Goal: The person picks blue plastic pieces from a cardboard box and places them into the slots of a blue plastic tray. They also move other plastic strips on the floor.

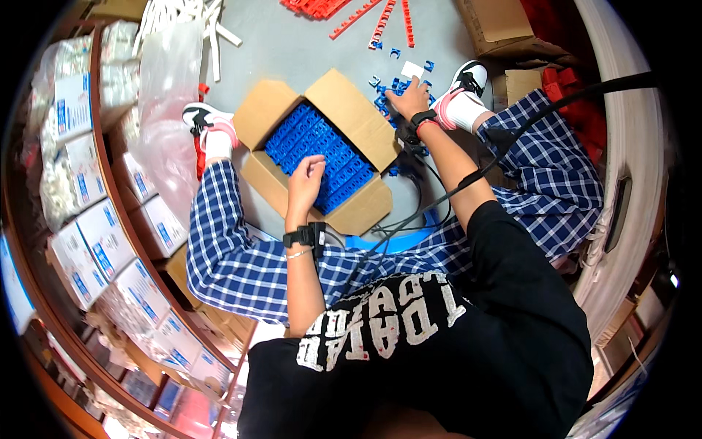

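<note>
An open cardboard box [351, 112] stands on the grey floor between my legs, its flaps folded outward. Rows of blue plastic pipe clips [310, 134] fill it, packed side by side. My left hand [307, 181] is over the near left part of the box, fingers curled; whether something small is inside them is hidden. To the right of the box, my right hand [410, 100] reaches down with fingers apart at a scattered heap of loose blue clips [380, 101]. A small white card [412, 69] lies just beyond its fingertips.
Red clip strips [378, 24] and white plastic lengths [214, 38] lie on the far floor. Shelves with white boxes [90, 241] run along the left. Another cardboard box [493, 24] stands far right. A black cable [526, 123] crosses my right arm.
</note>
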Motion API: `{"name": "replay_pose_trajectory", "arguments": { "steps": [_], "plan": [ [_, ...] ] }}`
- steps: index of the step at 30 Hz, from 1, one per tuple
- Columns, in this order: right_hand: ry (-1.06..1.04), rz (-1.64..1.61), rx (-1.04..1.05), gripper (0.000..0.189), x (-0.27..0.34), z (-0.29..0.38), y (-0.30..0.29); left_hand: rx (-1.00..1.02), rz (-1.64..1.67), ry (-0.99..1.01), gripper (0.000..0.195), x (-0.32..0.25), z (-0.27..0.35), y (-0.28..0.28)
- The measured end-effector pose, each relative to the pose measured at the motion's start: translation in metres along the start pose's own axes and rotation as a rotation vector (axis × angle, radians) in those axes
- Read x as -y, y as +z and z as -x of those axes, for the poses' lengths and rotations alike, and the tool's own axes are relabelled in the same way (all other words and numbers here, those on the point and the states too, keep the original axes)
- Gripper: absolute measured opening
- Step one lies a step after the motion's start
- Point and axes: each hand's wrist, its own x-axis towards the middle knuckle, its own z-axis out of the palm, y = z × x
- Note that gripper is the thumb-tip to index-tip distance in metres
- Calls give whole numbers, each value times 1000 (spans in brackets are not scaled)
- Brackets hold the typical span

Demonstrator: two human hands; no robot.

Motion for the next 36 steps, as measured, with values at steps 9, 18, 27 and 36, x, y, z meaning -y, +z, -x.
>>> {"name": "replay_pose_trajectory", "arguments": {
  "steps": [9,18,27,36],
  "plan": [
    [12,185,22,67,27,-1,17,73,23,-130,30,-28,9,10],
    [-185,258,57,47,26,8,22,69,-30,-120,30,-46,19,24],
    [-232,122,107,51,21,12,12,-9,37,-26,23,-81,35,37],
    [-341,-260,-1,53,31,14,-46,-27,199,154,28,-134,37,38]
  ]
}}
